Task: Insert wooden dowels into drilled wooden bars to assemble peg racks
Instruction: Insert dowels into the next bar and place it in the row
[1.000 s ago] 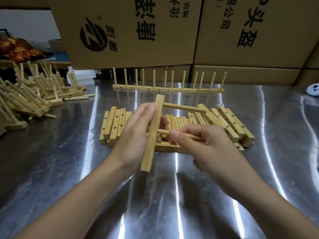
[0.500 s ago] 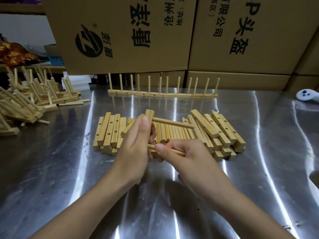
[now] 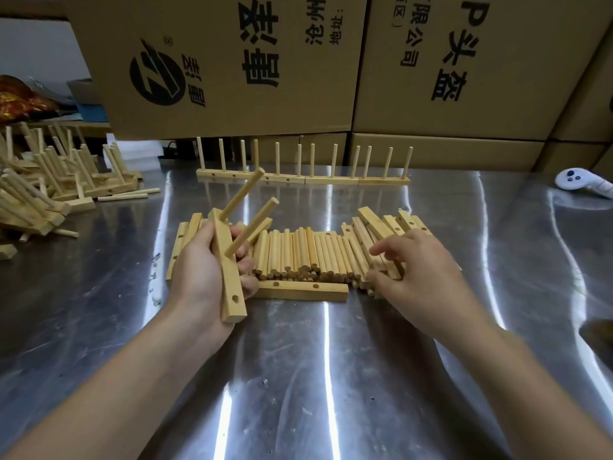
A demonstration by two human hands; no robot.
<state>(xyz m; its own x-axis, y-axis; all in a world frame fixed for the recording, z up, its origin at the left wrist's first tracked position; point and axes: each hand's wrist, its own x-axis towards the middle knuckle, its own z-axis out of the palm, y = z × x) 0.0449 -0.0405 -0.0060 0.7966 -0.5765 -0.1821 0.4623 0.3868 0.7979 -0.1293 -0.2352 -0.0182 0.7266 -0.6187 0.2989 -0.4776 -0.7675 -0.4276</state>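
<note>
Brushed steel tabletop (image 3: 298,376) is gleaming below stacked cardboard boxes (image 3: 232,61). Left hand (image 3: 199,277) is gripping a square pale bar (image 3: 229,270), with two round dowels (image 3: 242,194) jutting toward one o'clock and a third hole (image 3: 235,298) gaping empty. Right hand (image 3: 421,270), fingers loose and holding nothing, is hovering over the smooth loose dowels (image 3: 298,254) at centre. Finished racks (image 3: 298,175) are standing at twelve, with more heaped at nine (image 3: 39,194). Many drilled bars (image 3: 381,224) are lying unfilled.
</note>
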